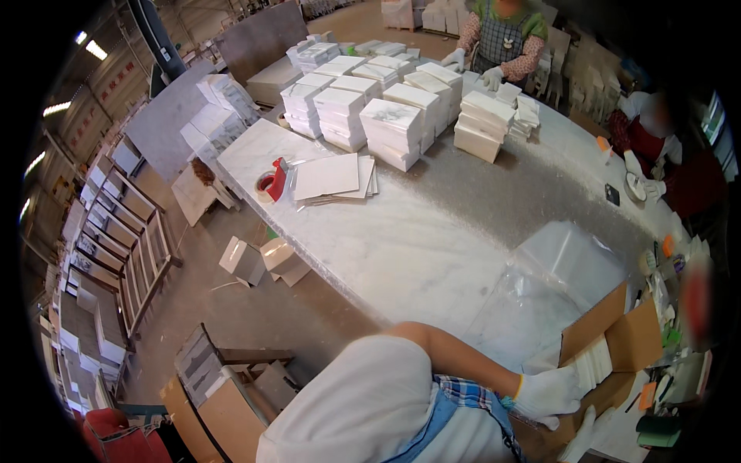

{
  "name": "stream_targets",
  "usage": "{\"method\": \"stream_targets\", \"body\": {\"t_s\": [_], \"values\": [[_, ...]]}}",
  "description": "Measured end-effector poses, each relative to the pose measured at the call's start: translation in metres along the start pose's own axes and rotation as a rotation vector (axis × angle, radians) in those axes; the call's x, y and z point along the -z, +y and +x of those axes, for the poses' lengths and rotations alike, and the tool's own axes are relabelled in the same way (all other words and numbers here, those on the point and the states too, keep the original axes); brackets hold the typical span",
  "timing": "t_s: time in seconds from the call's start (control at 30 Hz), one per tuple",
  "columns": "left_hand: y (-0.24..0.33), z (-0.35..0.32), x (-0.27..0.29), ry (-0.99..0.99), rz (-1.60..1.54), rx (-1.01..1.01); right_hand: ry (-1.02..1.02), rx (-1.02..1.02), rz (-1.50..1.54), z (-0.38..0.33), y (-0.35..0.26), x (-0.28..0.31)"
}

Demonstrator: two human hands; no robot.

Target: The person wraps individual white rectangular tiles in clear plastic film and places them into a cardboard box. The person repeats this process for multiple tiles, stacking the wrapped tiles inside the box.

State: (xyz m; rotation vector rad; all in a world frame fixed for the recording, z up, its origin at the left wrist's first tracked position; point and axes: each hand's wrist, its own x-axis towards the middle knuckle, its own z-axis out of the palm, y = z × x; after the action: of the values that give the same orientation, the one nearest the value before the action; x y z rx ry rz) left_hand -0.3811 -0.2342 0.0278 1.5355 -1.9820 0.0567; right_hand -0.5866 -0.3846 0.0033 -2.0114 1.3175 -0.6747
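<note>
One marble table (409,239), wearer's two gloved hands (546,395), one open carton (636,338)

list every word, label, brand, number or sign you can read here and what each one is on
Red lettering on the pale wall, upper left: small and tilted; I don't copy out writing.
Second red lettering, lower on that wall: likewise.
Open cardboard box, lower right: none readable.
Red tape dispenser: none readable.

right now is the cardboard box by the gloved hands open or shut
Open: the box has raised flaps, with white slabs showing inside.
</note>
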Motion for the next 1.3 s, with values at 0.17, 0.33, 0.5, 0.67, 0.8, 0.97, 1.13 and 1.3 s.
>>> {"method": "stream_targets", "body": {"t_s": [0.17,0.33,0.5,0.67,0.8,0.97,1.13,1.3], "values": [[-0.073,-0.083,0.074,0.751,0.125,-0.099,0.285,0.52,-0.637,-0.046,-0.046,0.025],[-0.194,-0.263,0.192,0.855,0.574,0.69,0.682,0.539,-0.246,-0.111,-0.165,-0.01],[-0.277,-0.455,0.252,0.617,1.028,1.575,0.348,0.584,0.038,-0.159,-0.233,-0.092],[-0.256,-0.517,0.329,0.325,0.628,2.15,0.007,0.579,0.139,-0.176,-0.236,-0.179],[-0.254,-0.534,0.353,0.314,0.474,2.192,-0.138,0.508,0.138,-0.182,-0.24,-0.217],[-0.259,-0.535,0.368,0.303,0.667,2.131,-0.218,0.618,0.072,-0.196,-0.279,-0.238],[-0.24,-0.52,0.363,1.116,0.292,1.238,-0.285,0.815,0.117,-0.2,-0.321,-0.243],[-0.134,-0.403,0.401,0.595,-0.084,1.095,-0.277,0.956,0.169,-0.189,-0.36,-0.251]]}}
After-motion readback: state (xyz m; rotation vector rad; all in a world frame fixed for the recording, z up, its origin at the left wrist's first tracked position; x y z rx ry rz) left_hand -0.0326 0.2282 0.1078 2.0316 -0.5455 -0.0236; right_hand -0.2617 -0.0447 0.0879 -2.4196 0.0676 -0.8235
